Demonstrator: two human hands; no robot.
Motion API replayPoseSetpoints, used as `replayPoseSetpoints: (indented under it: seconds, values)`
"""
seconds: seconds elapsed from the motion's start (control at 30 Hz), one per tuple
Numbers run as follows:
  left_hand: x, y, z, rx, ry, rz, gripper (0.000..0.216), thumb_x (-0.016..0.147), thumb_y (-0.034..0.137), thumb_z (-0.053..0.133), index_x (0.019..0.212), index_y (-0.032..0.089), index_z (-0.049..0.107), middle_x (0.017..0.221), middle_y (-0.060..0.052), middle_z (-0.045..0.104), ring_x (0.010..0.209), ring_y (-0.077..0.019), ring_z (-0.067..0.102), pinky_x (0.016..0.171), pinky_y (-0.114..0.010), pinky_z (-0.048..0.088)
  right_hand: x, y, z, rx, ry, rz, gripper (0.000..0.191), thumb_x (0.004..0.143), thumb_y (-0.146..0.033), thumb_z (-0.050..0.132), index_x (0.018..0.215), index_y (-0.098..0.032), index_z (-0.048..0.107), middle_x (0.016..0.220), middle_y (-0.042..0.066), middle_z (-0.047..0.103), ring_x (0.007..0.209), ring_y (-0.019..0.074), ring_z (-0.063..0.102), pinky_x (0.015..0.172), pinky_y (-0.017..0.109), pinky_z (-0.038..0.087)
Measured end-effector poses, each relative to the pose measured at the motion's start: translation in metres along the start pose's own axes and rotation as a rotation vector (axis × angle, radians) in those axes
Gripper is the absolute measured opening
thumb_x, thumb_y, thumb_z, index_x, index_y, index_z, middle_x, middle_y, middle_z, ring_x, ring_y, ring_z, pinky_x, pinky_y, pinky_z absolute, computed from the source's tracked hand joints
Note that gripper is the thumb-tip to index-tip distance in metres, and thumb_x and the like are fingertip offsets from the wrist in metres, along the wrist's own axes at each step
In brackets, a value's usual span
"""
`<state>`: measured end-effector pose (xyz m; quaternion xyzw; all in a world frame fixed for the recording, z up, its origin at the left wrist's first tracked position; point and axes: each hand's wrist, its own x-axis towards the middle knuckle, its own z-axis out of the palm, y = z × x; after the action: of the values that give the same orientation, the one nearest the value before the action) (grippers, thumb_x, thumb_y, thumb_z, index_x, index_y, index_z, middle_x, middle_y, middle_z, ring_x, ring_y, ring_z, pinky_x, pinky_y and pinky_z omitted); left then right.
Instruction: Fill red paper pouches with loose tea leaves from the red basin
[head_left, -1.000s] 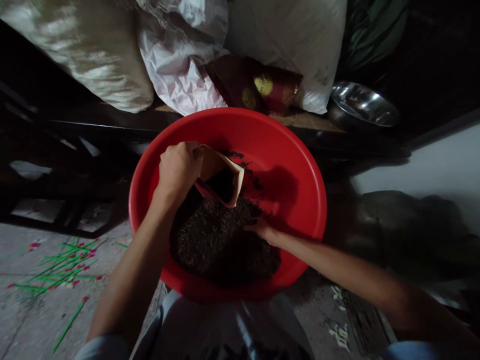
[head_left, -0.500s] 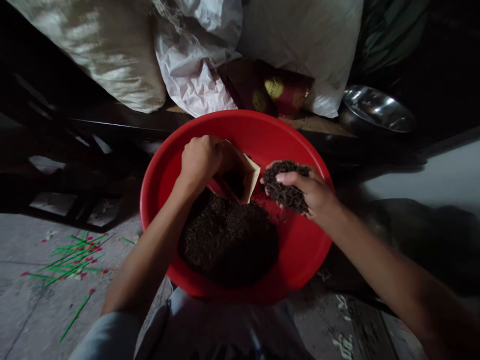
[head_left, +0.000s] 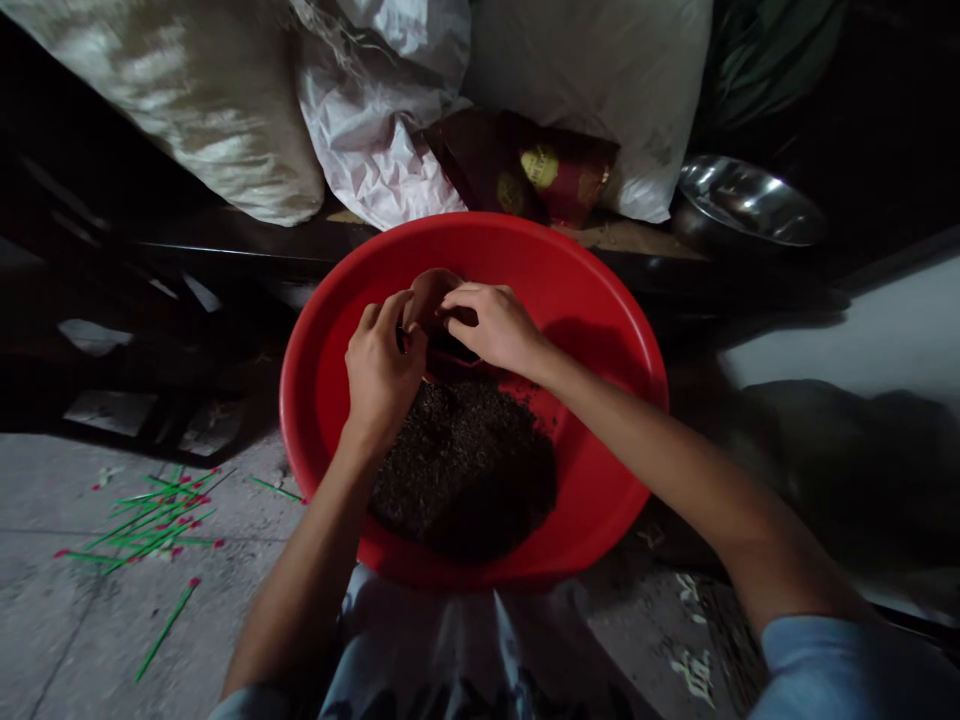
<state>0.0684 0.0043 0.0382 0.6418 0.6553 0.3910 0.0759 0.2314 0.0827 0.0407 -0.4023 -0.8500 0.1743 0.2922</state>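
Note:
A brown-red pouch stands in a large red plastic basin, its open mouth facing me. My left hand is closed on the pouch's left side, fingers behind and thumb in front. At the right of the mouth, my right hand has its fingers curled over the rim, thumb below them; the fingertips are partly in shadow. No handful shows in that hand. A heap of dark, dried, tea-like leaves lies in the basin just below the pouch. The pouch's inside is mostly hidden.
Large pale sacks and a crumpled white bag line the back, with dark red printed packets between them. A metal bowl stands at the right. Green sticks with red tips lie on the floor at the left.
My right hand has moved left from the basin's right side to the pouch mouth, and the handful of dark leaves it held is out of sight. My left hand has turned and lowered slightly.

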Motion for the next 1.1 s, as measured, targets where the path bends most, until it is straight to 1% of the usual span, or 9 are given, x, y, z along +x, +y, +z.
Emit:
replayPoseSetpoints:
  seconds: [0.13, 0.27, 0.33, 0.4, 0.47, 0.57, 0.67, 0.8, 1.1]
  values:
    - [-0.003, -0.007, 0.013, -0.181, 0.06, 0.007, 0.049, 0.095, 0.016, 0.047, 0.142, 0.022, 0.058, 0.138, -0.008, 0.069, 0.126, -0.0207, 0.066, 0.105, -0.035, 0.056, -0.025, -0.01, -0.025, 0.118, 0.287, -0.008, 0.021, 0.102, -0.024, 0.053, 0.106, -0.022, 0.073, 0.106, 0.001, 0.076, 0.096, 0.0157, 0.069, 0.087, 0.029, 0.054]
    - [-0.003, -0.01, 0.02, -0.256, 0.105, -0.018, 0.044, 0.096, 0.018, 0.048, 0.138, 0.019, 0.062, 0.139, -0.008, 0.069, 0.128, -0.0208, 0.066, 0.104, -0.033, 0.057, -0.074, 0.007, -0.025, -0.024, 0.616, 0.256, 0.026, 0.106, -0.032, 0.047, 0.105, -0.022, 0.07, 0.103, 0.004, 0.074, 0.09, 0.0171, 0.066, 0.081, 0.028, 0.051]
    - [-0.006, -0.012, 0.022, -0.306, 0.145, -0.03, 0.038, 0.097, 0.02, 0.051, 0.132, 0.019, 0.066, 0.134, -0.007, 0.072, 0.124, -0.0199, 0.068, 0.104, -0.032, 0.057, -0.094, 0.032, -0.005, -0.088, 0.472, 0.469, 0.032, 0.106, -0.032, 0.041, 0.108, -0.02, 0.07, 0.102, 0.008, 0.074, 0.09, 0.0191, 0.067, 0.08, 0.029, 0.05]
    - [-0.01, -0.013, 0.023, -0.344, 0.191, -0.036, 0.032, 0.098, 0.022, 0.054, 0.126, 0.02, 0.069, 0.128, -0.006, 0.075, 0.119, -0.0193, 0.07, 0.103, -0.032, 0.057, -0.108, 0.06, 0.025, -0.128, 0.131, 0.644, 0.034, 0.105, -0.03, 0.04, 0.107, -0.017, 0.072, 0.098, 0.01, 0.076, 0.088, 0.0213, 0.069, 0.076, 0.029, 0.049]
    - [-0.013, -0.012, 0.023, -0.366, 0.204, -0.025, 0.028, 0.098, 0.023, 0.056, 0.121, 0.021, 0.072, 0.123, -0.005, 0.076, 0.115, -0.0191, 0.072, 0.101, -0.032, 0.058, -0.117, 0.082, 0.057, -0.118, -0.143, 0.703, 0.027, 0.099, -0.025, 0.051, 0.092, -0.016, 0.075, 0.084, 0.009, 0.077, 0.08, 0.0215, 0.071, 0.069, 0.027, 0.047]
    - [-0.015, -0.01, 0.02, -0.365, 0.187, -0.001, 0.027, 0.097, 0.021, 0.057, 0.118, 0.022, 0.073, 0.121, -0.005, 0.077, 0.112, -0.019, 0.073, 0.1, -0.033, 0.059, -0.127, 0.095, 0.093, -0.079, -0.32, 0.667, 0.014, 0.089, -0.021, 0.066, 0.079, -0.019, 0.076, 0.08, 0.006, 0.078, 0.08, 0.0194, 0.072, 0.072, 0.023, 0.046]
    - [-0.013, -0.008, 0.013, -0.336, 0.169, 0.043, 0.028, 0.094, 0.015, 0.057, 0.115, 0.021, 0.075, 0.122, -0.005, 0.077, 0.114, -0.0195, 0.072, 0.101, -0.035, 0.06, -0.137, 0.094, 0.109, -0.069, -0.398, 0.636, 0.008, 0.086, -0.02, 0.071, 0.087, -0.017, 0.078, 0.095, 0.01, 0.08, 0.094, 0.0217, 0.073, 0.083, 0.025, 0.048]
    - [-0.01, -0.008, 0.007, -0.305, 0.143, 0.075, 0.031, 0.091, 0.01, 0.055, 0.112, 0.019, 0.077, 0.122, -0.006, 0.077, 0.114, -0.0201, 0.073, 0.1, -0.035, 0.061, -0.146, 0.096, 0.112, -0.038, -0.426, 0.651, 0.015, 0.085, -0.011, 0.062, 0.084, -0.014, 0.077, 0.094, 0.016, 0.079, 0.096, 0.0255, 0.072, 0.089, 0.031, 0.049]
    - [-0.007, -0.01, 0.008, -0.255, 0.137, 0.083, 0.033, 0.09, 0.009, 0.054, 0.113, 0.018, 0.076, 0.119, -0.006, 0.078, 0.112, -0.0197, 0.074, 0.1, -0.035, 0.061, -0.142, 0.115, 0.108, 0.4, -0.273, 0.78, 0.014, 0.076, -0.015, 0.067, 0.082, -0.016, 0.079, 0.077, 0.006, 0.077, 0.071, 0.0184, 0.069, 0.077, 0.03, 0.054]
